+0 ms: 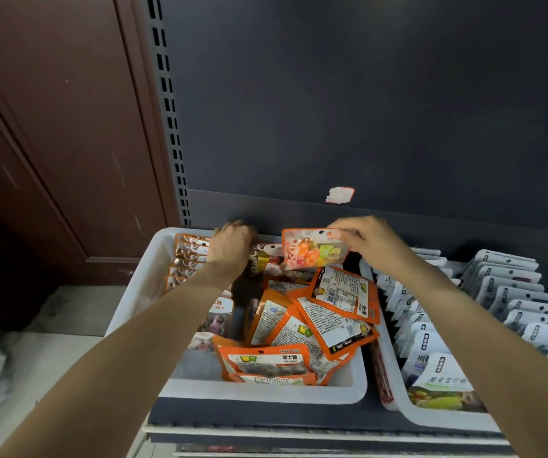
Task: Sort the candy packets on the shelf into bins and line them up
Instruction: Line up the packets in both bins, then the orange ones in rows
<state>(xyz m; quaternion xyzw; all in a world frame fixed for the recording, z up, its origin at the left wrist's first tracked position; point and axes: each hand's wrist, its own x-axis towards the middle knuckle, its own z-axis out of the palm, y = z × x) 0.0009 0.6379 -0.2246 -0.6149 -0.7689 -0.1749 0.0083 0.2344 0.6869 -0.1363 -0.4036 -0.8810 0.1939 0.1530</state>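
Holding one orange candy packet (314, 247) by its top edge, I have my right hand (370, 241) pinching it just above the far end of the white bin (153, 292). My left hand (233, 246) is curled down over the upright row of packets (186, 259) standing along the bin's far left side, seemingly steadying them (whether it actually grips one I cannot tell). Loose packets (325, 319) lie jumbled across the middle and near end of the same bin. I judge the pouch light, thin and floppy, with a slick film that could slide, so its stiffer sealed top strip is the best place to hold. A second bin (395, 368) of white packets (510, 292), already lined up, sits just beside on the right.
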